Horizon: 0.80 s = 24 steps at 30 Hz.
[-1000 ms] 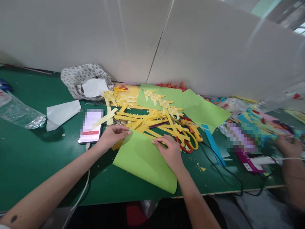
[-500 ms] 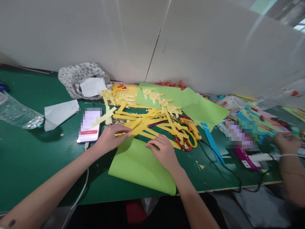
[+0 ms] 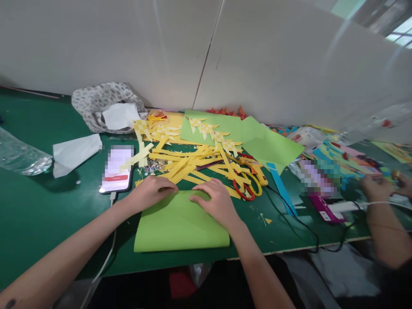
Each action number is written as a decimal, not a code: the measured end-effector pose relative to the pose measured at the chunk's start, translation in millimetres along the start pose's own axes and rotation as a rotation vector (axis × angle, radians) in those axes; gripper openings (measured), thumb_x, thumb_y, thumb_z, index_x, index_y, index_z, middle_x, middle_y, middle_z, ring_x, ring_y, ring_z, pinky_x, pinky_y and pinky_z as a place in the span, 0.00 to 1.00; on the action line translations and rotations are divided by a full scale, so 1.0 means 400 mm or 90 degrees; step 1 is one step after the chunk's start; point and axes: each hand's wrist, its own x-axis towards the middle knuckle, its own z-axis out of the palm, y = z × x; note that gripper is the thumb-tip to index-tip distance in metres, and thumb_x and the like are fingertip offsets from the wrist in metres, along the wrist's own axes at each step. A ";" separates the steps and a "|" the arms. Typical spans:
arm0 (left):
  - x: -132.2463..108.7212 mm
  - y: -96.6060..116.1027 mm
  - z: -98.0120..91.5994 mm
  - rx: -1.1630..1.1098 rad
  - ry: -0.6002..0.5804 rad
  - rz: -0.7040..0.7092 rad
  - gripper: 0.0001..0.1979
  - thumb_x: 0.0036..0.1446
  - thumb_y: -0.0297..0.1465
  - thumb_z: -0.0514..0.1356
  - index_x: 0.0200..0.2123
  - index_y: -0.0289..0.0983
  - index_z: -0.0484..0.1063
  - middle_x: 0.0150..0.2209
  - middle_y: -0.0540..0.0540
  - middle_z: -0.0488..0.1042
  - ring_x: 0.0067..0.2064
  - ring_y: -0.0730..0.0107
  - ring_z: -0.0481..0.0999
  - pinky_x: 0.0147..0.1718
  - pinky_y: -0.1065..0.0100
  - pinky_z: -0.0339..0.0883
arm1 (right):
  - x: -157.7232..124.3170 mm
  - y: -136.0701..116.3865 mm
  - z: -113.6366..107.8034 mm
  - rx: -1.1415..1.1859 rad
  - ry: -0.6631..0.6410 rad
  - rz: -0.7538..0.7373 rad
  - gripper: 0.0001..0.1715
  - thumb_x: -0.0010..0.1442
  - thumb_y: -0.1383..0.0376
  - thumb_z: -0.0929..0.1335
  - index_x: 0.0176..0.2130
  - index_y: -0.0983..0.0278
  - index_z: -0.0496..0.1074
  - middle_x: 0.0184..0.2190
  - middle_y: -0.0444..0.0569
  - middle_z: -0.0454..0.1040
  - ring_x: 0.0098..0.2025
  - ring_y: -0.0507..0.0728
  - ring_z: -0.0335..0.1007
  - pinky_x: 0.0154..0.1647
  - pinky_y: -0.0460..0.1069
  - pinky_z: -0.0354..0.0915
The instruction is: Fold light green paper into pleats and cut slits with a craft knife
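Note:
A bright green sheet of paper (image 3: 183,223) lies bent over on itself at the front of the table, with a rounded fold toward me. My left hand (image 3: 151,194) pinches its far left edge. At the far right edge, my right hand (image 3: 217,201) has its fingers curled on the paper, thumb inward. Just beyond both hands spreads a pile of yellow paper strips (image 3: 180,168), with a dark pen (image 3: 209,165) on top. Red-handled and yellow-handled scissors (image 3: 246,189) lie right of the pile, by a yellow glue gun (image 3: 257,169).
Woven yellow paper fish (image 3: 212,133) rest on another green sheet (image 3: 189,134) at the back. A charging phone (image 3: 117,169), white paper (image 3: 77,152), plastic bottle (image 3: 24,154) and cloth bag (image 3: 86,103) stand left. Rightward are a blue strip (image 3: 283,193) and another person's hands (image 3: 378,186).
The green sheet has turned so its front fold lies straighter to the table edge. My right hand has moved up to the sheet's far edge, closer to my left hand.

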 end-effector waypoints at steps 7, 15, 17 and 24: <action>-0.001 -0.026 -0.022 0.005 0.085 -0.016 0.10 0.57 0.36 0.58 0.37 0.43 0.79 0.36 0.48 0.81 0.37 0.65 0.78 0.34 0.70 0.70 | -0.005 0.065 -0.071 0.239 0.118 0.249 0.17 0.51 0.60 0.72 0.41 0.62 0.73 0.29 0.47 0.76 0.34 0.57 0.75 0.40 0.54 0.72; 0.000 -0.017 -0.022 0.030 0.111 0.003 0.10 0.57 0.38 0.60 0.35 0.42 0.80 0.35 0.47 0.81 0.37 0.65 0.79 0.35 0.70 0.71 | 0.001 0.059 -0.058 0.349 0.161 0.321 0.17 0.44 0.60 0.75 0.35 0.64 0.74 0.28 0.48 0.76 0.31 0.56 0.75 0.37 0.53 0.74; 0.001 -0.015 -0.024 0.029 0.111 0.008 0.10 0.57 0.38 0.60 0.35 0.41 0.80 0.35 0.47 0.81 0.37 0.65 0.79 0.35 0.70 0.71 | 0.002 0.056 -0.062 0.355 0.163 0.327 0.18 0.43 0.60 0.75 0.34 0.64 0.74 0.27 0.48 0.76 0.31 0.56 0.74 0.37 0.53 0.74; 0.002 -0.019 -0.024 0.019 0.120 0.019 0.09 0.56 0.37 0.61 0.35 0.40 0.80 0.35 0.47 0.81 0.36 0.65 0.80 0.35 0.71 0.71 | 0.003 0.055 -0.066 0.364 0.170 0.335 0.20 0.40 0.59 0.76 0.34 0.65 0.74 0.26 0.48 0.75 0.30 0.56 0.74 0.36 0.53 0.74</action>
